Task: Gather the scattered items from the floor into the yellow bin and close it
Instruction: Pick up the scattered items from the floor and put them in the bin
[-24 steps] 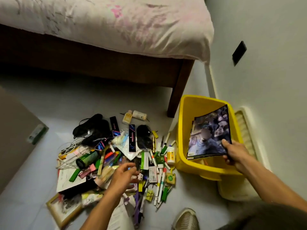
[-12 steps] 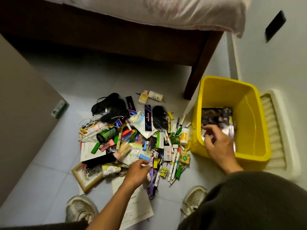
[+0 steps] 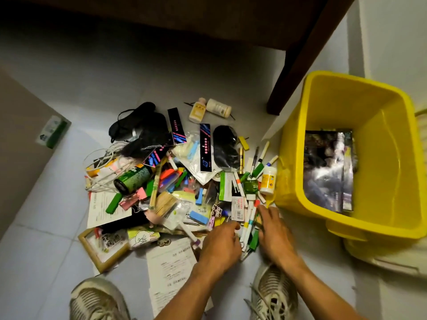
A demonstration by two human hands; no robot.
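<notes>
Fingers of both hands are lowered onto the near right edge of the pile, on a cluster of pens [image 3: 248,224] that lies between them. Those of the left hand [image 3: 220,247] are curled down over the pens; whether anything is pinched cannot be told. Those of the right hand [image 3: 275,236] are extended and slightly spread, their tips touching the pens.

A dark wooden bed frame [image 3: 208,21] is seen across the top, one leg [image 3: 298,63] standing beside the bin. The pale tiled floor [image 3: 46,239] carries everything. The yellow bin [image 3: 392,204] is placed to the right of the hands, open, with a glossy magazine [image 3: 328,172] leaning inside it; its near left corner is just beside the right fingertips. A white lid [image 3: 381,262] is partly seen beneath and behind the bin.

The scattered pile [image 3: 175,181] is spread left of the bin and ahead of the hands. Within it are found printed sheets [image 3: 171,271], a wooden picture frame [image 3: 101,248], a black eye mask [image 3: 134,116], a green can [image 3: 131,179], a white glue bottle [image 3: 268,181] beside the bin wall, and two small bottles [image 3: 210,108] at the far edge. Two worn shoes [image 3: 275,294] are visible at the bottom.
</notes>
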